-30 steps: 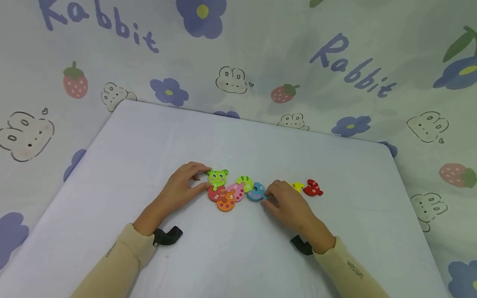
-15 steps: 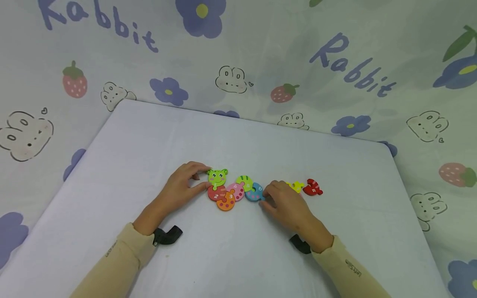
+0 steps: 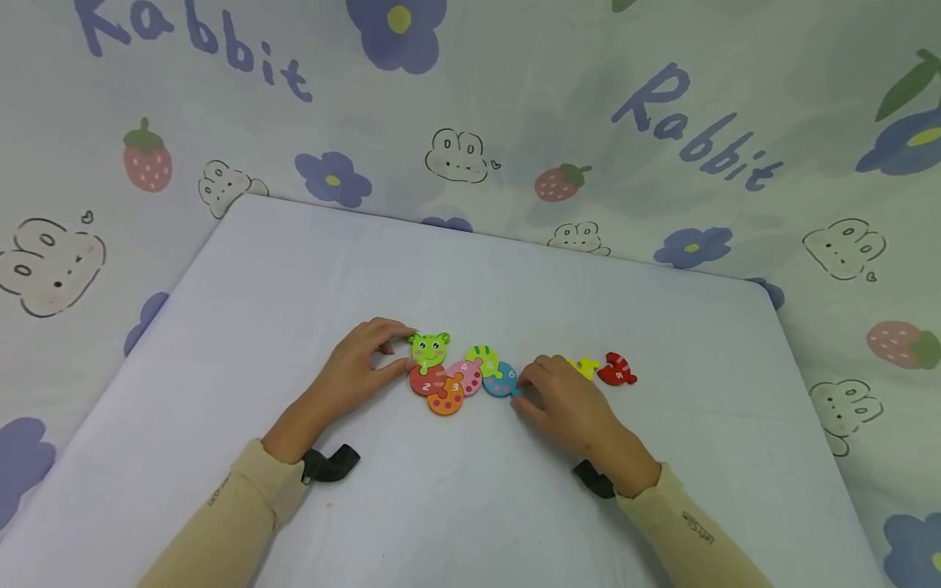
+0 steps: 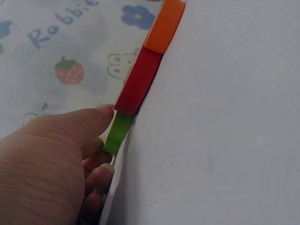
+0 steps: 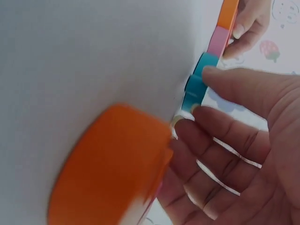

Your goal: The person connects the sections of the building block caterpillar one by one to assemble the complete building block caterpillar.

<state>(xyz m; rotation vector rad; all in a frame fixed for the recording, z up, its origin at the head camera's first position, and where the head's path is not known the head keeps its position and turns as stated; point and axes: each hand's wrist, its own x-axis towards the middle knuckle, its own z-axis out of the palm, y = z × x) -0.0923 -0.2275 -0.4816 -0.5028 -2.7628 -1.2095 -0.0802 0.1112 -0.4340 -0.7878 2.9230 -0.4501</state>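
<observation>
Flat wooden caterpillar puzzle pieces lie linked on the white table. They run from the green head piece [image 3: 430,351] through red 2 [image 3: 425,381], orange 3 [image 3: 445,399], pink 4 [image 3: 466,380] and green 5 [image 3: 483,358] to blue 6 [image 3: 501,380]. My left hand [image 3: 362,359] holds the head piece at its left edge between thumb and fingers. My right hand [image 3: 564,400] pinches the right end of the blue piece, as the right wrist view also shows. A yellow piece [image 3: 586,367], partly hidden, sits behind the right hand.
A loose red piece [image 3: 617,370] lies to the right of the yellow one. In the right wrist view an orange piece [image 5: 110,164] stands large and blurred near the camera. A patterned cloth [image 3: 507,90] hangs behind the table [image 3: 441,506]. Black devices [image 3: 332,464] sit at both wrists.
My right hand has moved slightly left with the blue piece, which now sits closer against green 5. The left hand has stayed at the head piece.
</observation>
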